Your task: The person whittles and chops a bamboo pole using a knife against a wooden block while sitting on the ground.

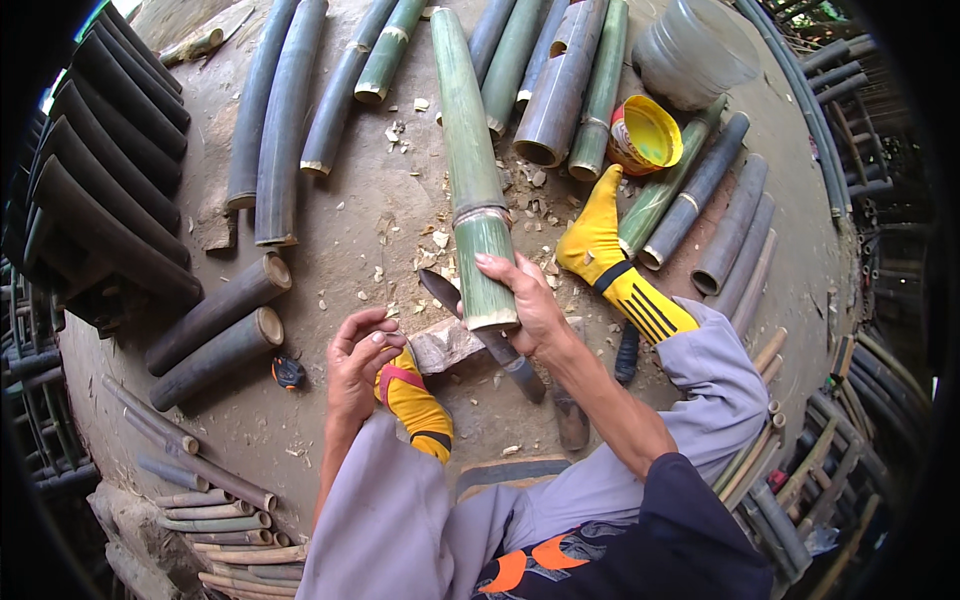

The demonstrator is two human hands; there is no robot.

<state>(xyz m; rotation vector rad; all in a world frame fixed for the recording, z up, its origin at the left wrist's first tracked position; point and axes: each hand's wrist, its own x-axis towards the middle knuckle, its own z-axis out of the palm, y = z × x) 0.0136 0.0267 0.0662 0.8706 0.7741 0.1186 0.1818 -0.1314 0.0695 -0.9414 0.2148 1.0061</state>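
Note:
In my right hand (pixel 527 308) is a long green bamboo tube (pixel 470 130), gripped near its cut lower end, with the thumb on top. The tube points away from me and has one ringed joint partway down. My left hand (pixel 358 362) is to the left of it, fingers loosely curled and apart, with nothing visible in them. Below the tube a large knife (pixel 497 350) lies across a pale block (pixel 442 345); the tube hides part of its blade. A wooden handle (pixel 571 420) lies by the knife's end, and a black handle (pixel 627 352) is near my right leg.
Dark bamboo lengths (pixel 292 130) lie beyond me, with others (pixel 225 340) at left and right (pixel 730 225). A yellow tub (pixel 645 135) stands beside a clear plastic container (pixel 695 55). My yellow-socked feet (pixel 590 240) flank the work. A small tape measure (pixel 288 373) and scattered chips lie on the ground.

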